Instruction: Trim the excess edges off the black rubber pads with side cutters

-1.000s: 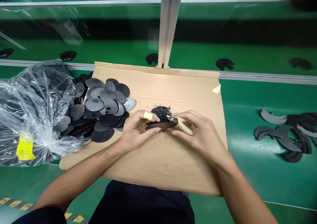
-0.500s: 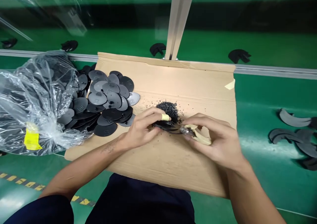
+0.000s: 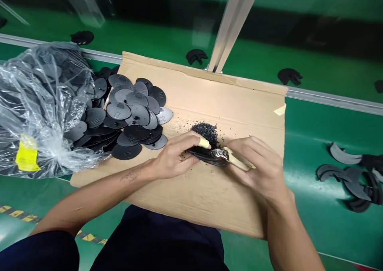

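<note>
My left hand (image 3: 179, 153) is closed on a dark disc-like plastic part (image 3: 206, 156), with a yellow wrap round one finger. In my right hand (image 3: 257, 165) is a pair of nippers with cream handles (image 3: 241, 163). Their metal jaws (image 3: 220, 153) meet the right end of the plastic part; whether the blades are closed cannot be seen. Just beyond the part lies a heap of small black plastic scraps (image 3: 206, 132), with crumbs scattered round it. A pile of oval black plastic discs (image 3: 136, 99) spreads to the left of my hands.
A cardboard sheet (image 3: 191, 199) covers the green work surface. At the left stands a clear plastic bag (image 3: 44, 103) of discs with a yellow label (image 3: 27, 155). Curved black parts (image 3: 353, 179) lie at the right. A metal post (image 3: 233, 27) rises behind the cardboard.
The nippers have moved left onto the plastic part, and their metal jaws now show. My left hand keeps hold of the part. The whole view has shifted and tilted slightly.
</note>
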Demonstrator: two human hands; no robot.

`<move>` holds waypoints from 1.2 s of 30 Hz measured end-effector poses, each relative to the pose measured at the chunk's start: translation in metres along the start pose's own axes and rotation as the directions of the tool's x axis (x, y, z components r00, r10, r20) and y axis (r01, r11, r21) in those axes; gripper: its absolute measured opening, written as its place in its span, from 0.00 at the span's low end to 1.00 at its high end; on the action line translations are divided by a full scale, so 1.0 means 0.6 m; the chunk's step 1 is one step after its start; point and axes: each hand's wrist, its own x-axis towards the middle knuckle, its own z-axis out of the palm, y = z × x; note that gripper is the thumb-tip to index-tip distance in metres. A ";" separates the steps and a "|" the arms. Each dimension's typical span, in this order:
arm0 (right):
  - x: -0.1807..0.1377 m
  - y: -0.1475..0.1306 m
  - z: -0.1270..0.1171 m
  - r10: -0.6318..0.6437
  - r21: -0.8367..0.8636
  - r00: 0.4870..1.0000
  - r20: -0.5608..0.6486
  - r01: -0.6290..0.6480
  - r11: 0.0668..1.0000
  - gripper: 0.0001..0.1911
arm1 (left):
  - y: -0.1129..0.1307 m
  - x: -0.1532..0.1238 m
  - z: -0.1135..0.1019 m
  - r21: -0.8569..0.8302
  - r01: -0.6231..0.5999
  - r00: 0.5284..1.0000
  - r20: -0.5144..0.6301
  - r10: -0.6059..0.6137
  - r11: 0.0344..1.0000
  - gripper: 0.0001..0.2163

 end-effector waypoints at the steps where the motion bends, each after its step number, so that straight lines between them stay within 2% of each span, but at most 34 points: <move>1: 0.000 0.000 0.000 -0.008 -0.014 1.000 0.002 0.008 1.000 0.12 | -0.001 -0.001 0.000 0.000 0.007 1.000 -0.001 -0.007 1.000 0.09; 7: -0.003 0.002 0.000 -0.049 -0.118 0.999 -0.001 0.049 0.992 0.12 | -0.004 -0.004 0.003 -0.034 0.005 1.000 0.013 -0.005 0.999 0.07; 14: -0.005 -0.007 -0.001 -0.045 -0.193 0.999 -0.025 0.040 0.980 0.12 | -0.005 -0.007 0.006 -0.054 0.035 0.999 -0.011 -0.036 0.998 0.07; 18: -0.004 -0.014 -0.001 -0.039 -0.095 0.999 -0.027 0.036 0.995 0.10 | -0.003 -0.008 0.007 -0.055 0.020 1.000 -0.003 -0.020 0.998 0.08; 21: -0.004 -0.009 0.003 0.007 0.006 1.000 -0.029 -0.007 1.000 0.08 | -0.004 -0.009 0.010 -0.009 0.002 1.000 -0.012 -0.002 1.000 0.09; 23: -0.004 -0.002 0.006 0.024 -0.036 0.999 -0.040 -0.025 0.999 0.07 | -0.005 -0.010 0.012 0.044 -0.021 0.999 -0.027 0.023 0.999 0.12; 26: -0.005 0.010 0.013 -0.034 -0.123 0.999 -0.028 0.030 0.992 0.08 | -0.006 -0.007 0.011 0.132 -0.081 0.997 0.009 0.080 0.988 0.12; 28: -0.006 0.019 0.019 -0.075 -0.110 0.997 -0.036 0.071 0.991 0.09 | -0.008 -0.004 0.008 0.179 -0.126 0.992 0.032 0.122 0.976 0.09; 30: -0.008 0.030 0.026 0.006 -0.103 0.998 -0.064 -0.012 0.995 0.12 | -0.012 -0.001 0.003 0.216 -0.139 0.990 0.024 0.137 0.966 0.08; 33: -0.011 0.051 0.032 0.245 -0.122 0.956 -0.164 -0.266 0.956 0.17 | -0.018 0.003 -0.001 0.257 -0.093 0.995 -0.010 0.099 0.962 0.07; 36: -0.012 0.068 0.030 0.303 -0.167 0.934 -0.190 -0.334 0.927 0.20 | -0.020 0.005 0.001 0.273 -0.062 0.995 -0.056 0.080 0.960 0.08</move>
